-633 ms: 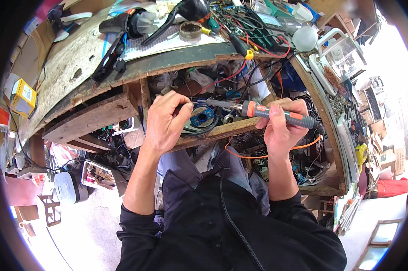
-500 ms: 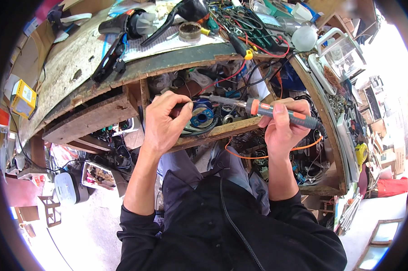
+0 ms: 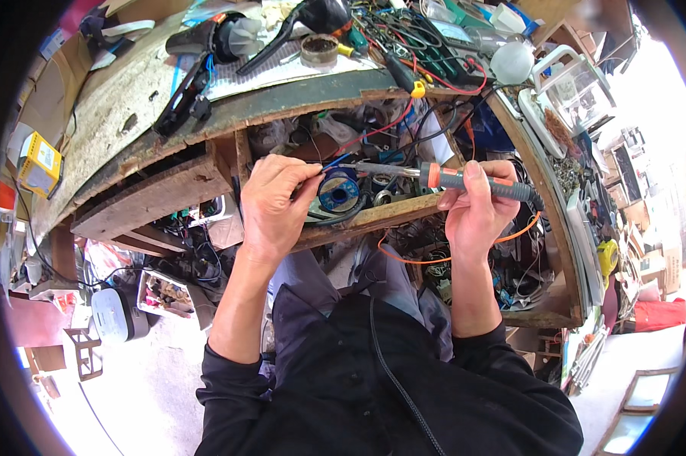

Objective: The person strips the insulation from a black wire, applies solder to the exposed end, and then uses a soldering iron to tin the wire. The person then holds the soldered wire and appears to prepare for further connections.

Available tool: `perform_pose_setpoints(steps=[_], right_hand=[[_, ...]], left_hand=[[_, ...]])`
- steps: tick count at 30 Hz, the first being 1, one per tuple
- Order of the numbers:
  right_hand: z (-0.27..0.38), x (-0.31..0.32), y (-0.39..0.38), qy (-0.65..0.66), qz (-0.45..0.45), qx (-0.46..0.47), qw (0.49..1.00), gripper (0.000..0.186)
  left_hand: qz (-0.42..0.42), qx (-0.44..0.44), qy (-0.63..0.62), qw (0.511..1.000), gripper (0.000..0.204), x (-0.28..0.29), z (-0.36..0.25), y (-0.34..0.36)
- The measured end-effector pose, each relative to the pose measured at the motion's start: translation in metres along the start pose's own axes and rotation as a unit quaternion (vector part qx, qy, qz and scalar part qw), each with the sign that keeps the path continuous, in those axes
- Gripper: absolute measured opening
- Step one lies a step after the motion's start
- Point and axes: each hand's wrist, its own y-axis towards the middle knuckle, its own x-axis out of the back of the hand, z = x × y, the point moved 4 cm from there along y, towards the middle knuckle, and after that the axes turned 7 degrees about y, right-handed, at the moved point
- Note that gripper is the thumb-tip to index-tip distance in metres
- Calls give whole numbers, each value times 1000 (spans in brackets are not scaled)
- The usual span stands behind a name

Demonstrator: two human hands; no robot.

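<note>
My right hand (image 3: pixel 480 201) grips a soldering iron (image 3: pixel 483 185) by its grey and orange handle. The iron's metal shaft points left, and its tip is close to the fingertips of my left hand (image 3: pixel 277 199). Those left fingers pinch what looks like a thin wire, mostly hidden by the fingers. A short blue strip (image 3: pixel 336 161) shows just beyond them; I cannot tell whether it is held. Below the iron's tip, a blue spool of wire (image 3: pixel 338 193) rests in the open drawer space, with a dark cable curving round it.
The wooden drawer edge (image 3: pixel 373 220) runs under both hands. On the worn bench lie a hair dryer body with a fan (image 3: pixel 232 38), a black handle part (image 3: pixel 182 95), a round tin (image 3: pixel 319 52) and tangled probe leads. An orange cable (image 3: pixel 415 261) loops below the right hand.
The soldering iron has tilted slightly, its handle end moving a little right and its tip a little lower. A blue strip now shows beside the left fingertips. The left hand has barely shifted.
</note>
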Motion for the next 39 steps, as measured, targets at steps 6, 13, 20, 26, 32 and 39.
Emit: perform_pose_setpoints(steps=[6,13,20,26,32,39], right_hand=[[1,-3,-2,-17,6,15,1000,16],[0,-6,-3,-26,17,16,999,15],[0,-6,-4,-15,22,13,1000,15],[-2,-6,-3,-18,21,14,1000,16],[-1,-8,-5,-38,26,20,999,17],[-1,-9,-6,-41,33,19,998,18]], left_hand=[[-7,-30,20,999,21,0,-3,1],[-5,-41,20,999,20,0,-4,2],[-3,-33,17,999,21,0,-4,1],[-1,-37,21,999,21,-1,-4,1],[7,-48,38,998,20,-3,-5,1],[5,-60,46,997,20,-3,-6,1]])
